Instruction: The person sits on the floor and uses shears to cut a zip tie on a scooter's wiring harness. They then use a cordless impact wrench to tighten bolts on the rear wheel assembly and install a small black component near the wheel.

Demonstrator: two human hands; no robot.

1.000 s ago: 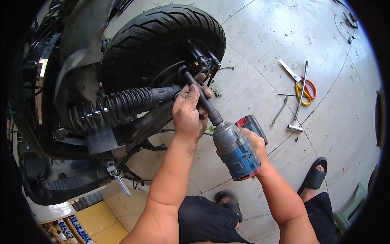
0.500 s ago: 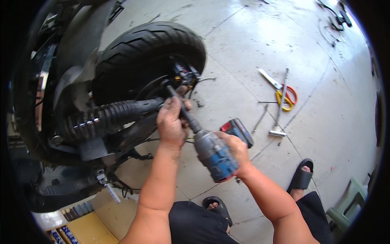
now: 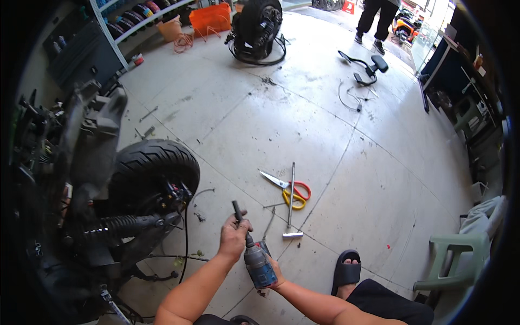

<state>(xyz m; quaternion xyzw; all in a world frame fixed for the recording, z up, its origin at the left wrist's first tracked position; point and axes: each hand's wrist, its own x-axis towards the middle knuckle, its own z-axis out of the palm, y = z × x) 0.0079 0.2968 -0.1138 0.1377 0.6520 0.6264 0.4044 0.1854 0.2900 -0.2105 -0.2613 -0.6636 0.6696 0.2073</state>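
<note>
My right hand [image 3: 276, 273] is closed round the handle of a blue and grey impact wrench [image 3: 260, 269], its dark battery partly hidden. My left hand [image 3: 234, 238] wraps round the long dark socket extension [image 3: 236, 208] at the tool's front, whose tip points up and away. Both hands are over the floor, to the right of a scooter's rear wheel [image 3: 157, 157] and apart from it. Beside that wheel lies a shock absorber [image 3: 119, 227] with a coil spring. On the floor just beyond my hands are a T-handle wrench [image 3: 292, 208] and scissors [image 3: 279, 182] with red and yellow handles.
A green plastic stool [image 3: 455, 254] stands at the right. Far off are another wheel assembly [image 3: 260, 32], an orange bin [image 3: 210, 20], a black bracket with cables [image 3: 371, 67] and a standing person [image 3: 377, 21]. A thin black cable [image 3: 187, 244] hangs near the scooter.
The impact wrench and both hands have come away from the wheel hub. My view has lifted and turned right, showing more of the workshop; the grips stay the same.
</note>
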